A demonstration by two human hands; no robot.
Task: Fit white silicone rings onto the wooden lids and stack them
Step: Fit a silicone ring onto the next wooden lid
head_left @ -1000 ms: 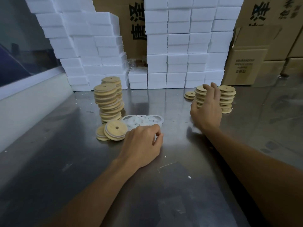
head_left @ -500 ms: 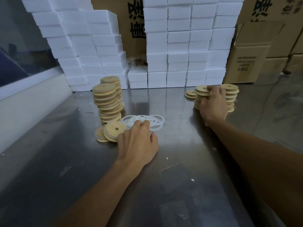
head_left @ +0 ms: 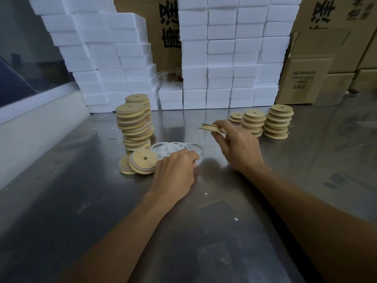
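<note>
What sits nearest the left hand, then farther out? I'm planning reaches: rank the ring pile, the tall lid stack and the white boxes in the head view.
From the left hand:
1. Ring pile, under its fingertips.
2. Tall lid stack, behind and to the left.
3. White boxes, along the back.

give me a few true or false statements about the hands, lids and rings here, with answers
1. The right hand holds a wooden lid above the table. True.
2. The left hand holds a lid. False: it rests on the pile of white rings.
3. The tall lid stacks stand left of the rings. True.
4. The rings hang on a hook. False: they lie on the metal table.
</note>
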